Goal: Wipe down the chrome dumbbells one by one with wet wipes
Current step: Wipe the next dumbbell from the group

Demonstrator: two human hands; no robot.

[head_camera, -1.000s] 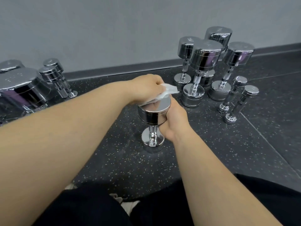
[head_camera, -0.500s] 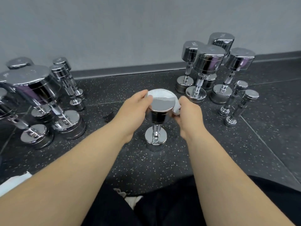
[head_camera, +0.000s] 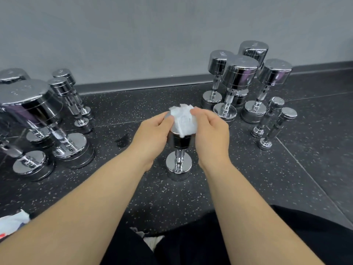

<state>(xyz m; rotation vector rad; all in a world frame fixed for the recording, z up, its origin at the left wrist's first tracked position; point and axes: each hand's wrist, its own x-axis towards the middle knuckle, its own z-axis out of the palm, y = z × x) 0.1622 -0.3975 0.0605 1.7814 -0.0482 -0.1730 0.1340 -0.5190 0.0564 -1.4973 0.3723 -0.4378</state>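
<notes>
The left hand (head_camera: 152, 134) and right hand (head_camera: 212, 134) pinch a crumpled wet wipe (head_camera: 182, 119) over the chrome dumbbell (head_camera: 178, 166) (standing on end).

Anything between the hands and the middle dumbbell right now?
Nothing in the way. Both the left hand and right hand hold the dumbbell at its top head; only the wet wipe lies between them and the chrome.

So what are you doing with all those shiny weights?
A person is wiping a dumbbell that stands upright on the floor. The left hand grips its top end, and the right hand holds a white wipe draped over that end. The other dumbbells stand in groups on both sides.
</notes>
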